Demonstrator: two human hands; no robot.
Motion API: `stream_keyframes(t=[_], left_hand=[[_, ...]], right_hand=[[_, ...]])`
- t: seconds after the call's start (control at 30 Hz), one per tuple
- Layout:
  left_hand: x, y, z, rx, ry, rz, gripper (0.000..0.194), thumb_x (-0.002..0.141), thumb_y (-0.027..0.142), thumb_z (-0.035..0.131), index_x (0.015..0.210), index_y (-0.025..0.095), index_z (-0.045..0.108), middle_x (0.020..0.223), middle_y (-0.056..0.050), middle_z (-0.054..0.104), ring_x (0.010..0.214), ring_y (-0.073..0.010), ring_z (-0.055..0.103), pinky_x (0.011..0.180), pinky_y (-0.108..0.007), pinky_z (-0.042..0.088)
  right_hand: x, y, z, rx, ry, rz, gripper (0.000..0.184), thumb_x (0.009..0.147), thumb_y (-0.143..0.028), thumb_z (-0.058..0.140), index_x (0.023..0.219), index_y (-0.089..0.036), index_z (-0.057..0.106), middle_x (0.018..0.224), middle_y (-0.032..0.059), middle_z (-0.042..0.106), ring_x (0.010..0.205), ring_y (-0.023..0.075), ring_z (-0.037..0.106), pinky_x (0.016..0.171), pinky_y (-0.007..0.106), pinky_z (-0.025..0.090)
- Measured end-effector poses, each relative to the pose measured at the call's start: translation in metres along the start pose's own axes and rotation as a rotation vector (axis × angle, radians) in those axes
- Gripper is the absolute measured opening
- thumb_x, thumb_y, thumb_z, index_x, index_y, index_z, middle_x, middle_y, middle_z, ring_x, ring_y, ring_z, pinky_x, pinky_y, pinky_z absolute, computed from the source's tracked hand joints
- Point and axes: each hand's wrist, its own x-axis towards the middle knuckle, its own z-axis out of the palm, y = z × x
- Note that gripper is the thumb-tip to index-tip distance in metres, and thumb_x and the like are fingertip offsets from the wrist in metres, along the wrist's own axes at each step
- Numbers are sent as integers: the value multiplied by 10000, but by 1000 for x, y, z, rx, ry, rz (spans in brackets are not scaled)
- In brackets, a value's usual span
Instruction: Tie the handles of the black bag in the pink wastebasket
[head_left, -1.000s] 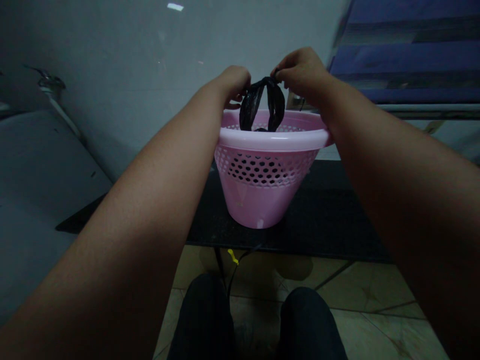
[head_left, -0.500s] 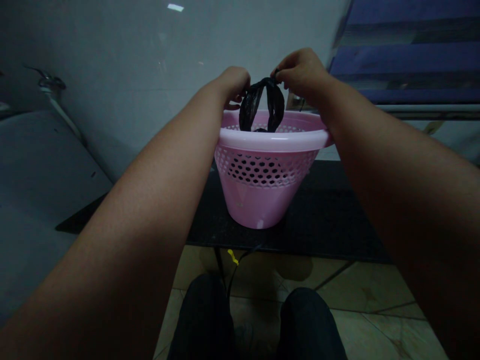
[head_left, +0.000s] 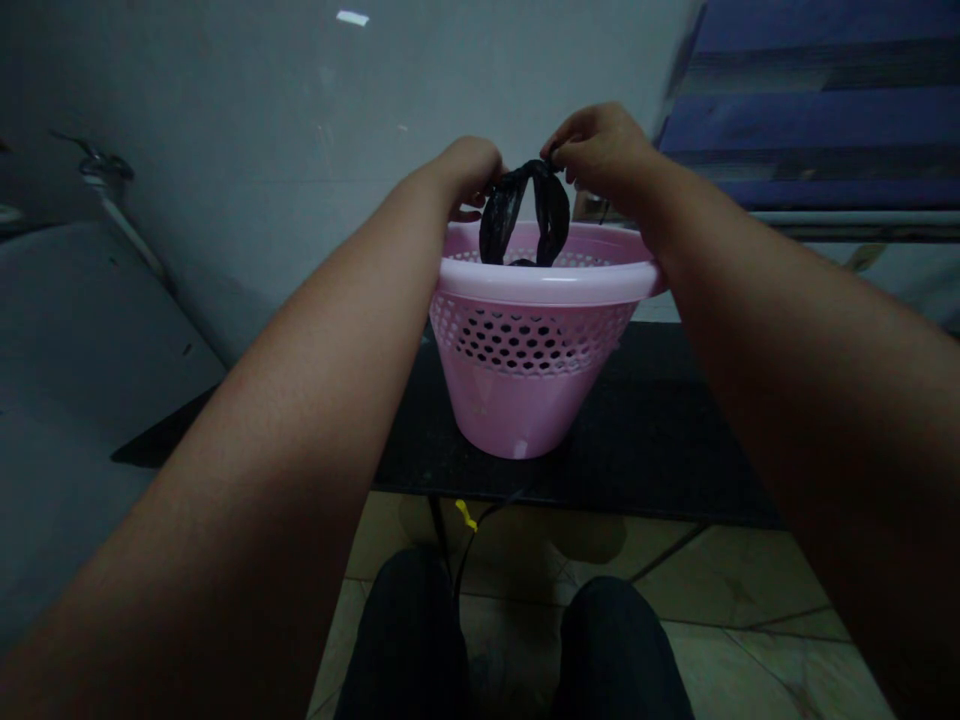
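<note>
A pink plastic basket (head_left: 517, 400) with a band of holes stands upright on a black bench top. From inside it rises a black plastic bag (head_left: 553, 215), its upper ends drawn into a loop with a knot-like bunch on top. Above the rim on the left, my left hand (head_left: 474, 168) is closed on one end of the bag; some of its fingers are hidden behind the hand. My right hand (head_left: 600, 140) pinches the other end just right of the bunched part. Most of the bag is out of sight within the basket.
The black bench (head_left: 660, 430) runs across in front of my knees. A yellow tag (head_left: 466, 515) on a dark strap hangs below its front edge. To the left are a grey panel (head_left: 82, 350) and a wall tap (head_left: 105, 165). Blue-purple striped boxes or panels (head_left: 817, 100) fill the upper right.
Almost nothing differs. Both hands keep their hold on the black plastic bag, and the whole view has shifted very slightly.
</note>
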Motion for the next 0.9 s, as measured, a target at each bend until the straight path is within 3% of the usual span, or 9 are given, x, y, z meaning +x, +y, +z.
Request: stream_keyframes(t=[0.07, 0.17, 0.23, 0.37, 0.57, 0.73, 0.9], left_hand=[[2, -1, 0, 4, 17, 6, 175, 799, 57, 507, 641, 128, 534, 648, -37, 472, 690, -148, 470, 816, -360, 403], [4, -1, 1, -1, 34, 16, 187, 795, 42, 493, 630, 127, 518, 654, -43, 471, 697, -156, 490, 797, -361, 412], [4, -1, 2, -4, 41, 20, 210, 798, 40, 486, 610, 130, 507, 648, -49, 466, 686, -159, 493, 780, -361, 418], [2, -1, 2, -9, 49, 29, 243, 790, 33, 510, 576, 149, 504, 642, -59, 471, 680, -161, 485, 746, -346, 429], [2, -1, 2, -17, 50, 31, 169, 762, 22, 532, 625, 120, 525, 628, -48, 476, 665, -143, 484, 719, -311, 432], [3, -2, 2, -11, 28, 43, 163, 774, 15, 499, 654, 122, 527, 609, -43, 481, 650, -134, 483, 715, -301, 432], [-3, 0, 0, 4, -20, 15, 201, 831, 43, 474, 653, 131, 510, 589, -18, 468, 609, -106, 475, 705, -270, 441]], right_hand=[[0, 0, 1, 20, -12, -17, 275, 752, -68, 515, 929, -169, 699, 629, -17, 531, 570, 55, 453, 568, 191, 348], [1, 3, 2, 48, -20, -24, 212, 760, -142, 513, 725, -292, 658, 582, -19, 545, 569, 69, 446, 496, 182, 335], [3, 7, 2, 74, -29, -20, 169, 750, -175, 526, 654, -264, 633, 571, -11, 550, 560, 67, 450, 487, 178, 339], [6, 11, 3, 111, -66, -29, 121, 725, -142, 558, 762, -86, 659, 629, 11, 556, 550, 59, 491, 536, 179, 366], [1, 7, 0, 136, -145, -8, 83, 750, -67, 578, 790, -49, 649, 637, 15, 539, 541, 51, 481, 578, 189, 395], [-5, 3, 0, 142, -191, 33, 76, 755, -59, 563, 736, -97, 626, 636, 2, 551, 569, 65, 502, 610, 210, 431], [-7, 6, -3, 134, -282, 44, 131, 716, -230, 615, 607, -271, 557, 612, -31, 576, 668, 85, 520, 632, 182, 450]])
